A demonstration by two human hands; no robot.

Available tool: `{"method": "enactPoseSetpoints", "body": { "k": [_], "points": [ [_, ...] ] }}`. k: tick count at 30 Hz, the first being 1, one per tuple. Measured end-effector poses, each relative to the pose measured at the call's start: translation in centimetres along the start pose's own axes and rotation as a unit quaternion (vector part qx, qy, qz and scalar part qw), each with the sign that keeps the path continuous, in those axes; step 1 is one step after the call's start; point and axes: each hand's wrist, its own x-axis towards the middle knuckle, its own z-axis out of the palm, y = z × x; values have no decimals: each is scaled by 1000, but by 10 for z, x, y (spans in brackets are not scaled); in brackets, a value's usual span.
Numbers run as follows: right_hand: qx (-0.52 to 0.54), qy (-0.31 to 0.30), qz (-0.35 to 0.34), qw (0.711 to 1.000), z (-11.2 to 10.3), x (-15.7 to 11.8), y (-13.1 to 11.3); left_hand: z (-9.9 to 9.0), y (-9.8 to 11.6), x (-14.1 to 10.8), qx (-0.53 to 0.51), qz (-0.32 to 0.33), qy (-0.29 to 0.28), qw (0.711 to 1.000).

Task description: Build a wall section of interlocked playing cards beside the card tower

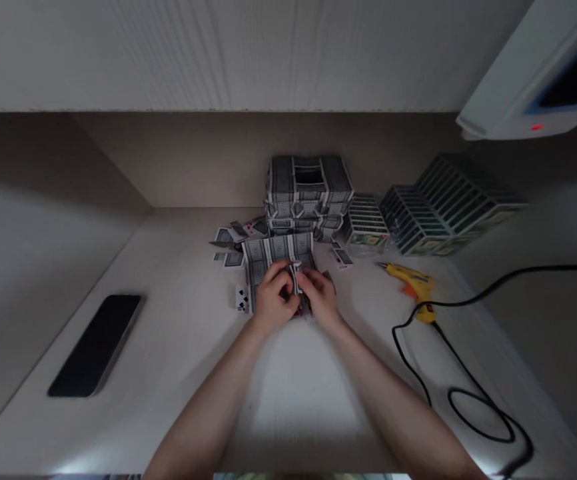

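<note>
Both hands meet over a partly built playing-card structure with patterned card backs, in the middle of the desk. My left hand has its fingers curled in a pinch on a small folded playing card. From the other side my right hand pinches the same card between thumb and fingers. The lower part of the structure is hidden behind my hands. Close by on the left lies a loose eight of spades. Just behind stands a taller box made of playing cards with an opening in its top.
Scissors lie among loose cards at the back left. To the right are card stacks, a yellow glue gun and its looping black cord. A phone lies left. A shelf overhangs the desk.
</note>
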Motion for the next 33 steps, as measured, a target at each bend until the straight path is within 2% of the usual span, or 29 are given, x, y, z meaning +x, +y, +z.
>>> {"method": "enactPoseSetpoints", "body": {
  "k": [6, 12, 22, 29, 33],
  "points": [
    [4, -8, 5, 1000, 2, 0, 0, 0, 0, 0, -12, 6, 3, 1000],
    [29, -24, 19, 999, 0, 0, 0, -3, 4, 1, -38, 19, -19, 999],
    [124, -77, 67, 987, -5, 4, 9, -4, 3, 0, -71, 9, -40, 997],
    [166, -53, 94, 980, -6, 7, 11, -6, 3, 2, -106, -12, -68, 992],
    [151, -48, 87, 983, -6, 6, 12, -13, 5, 2, -145, -14, -110, 983]
  ]
}}
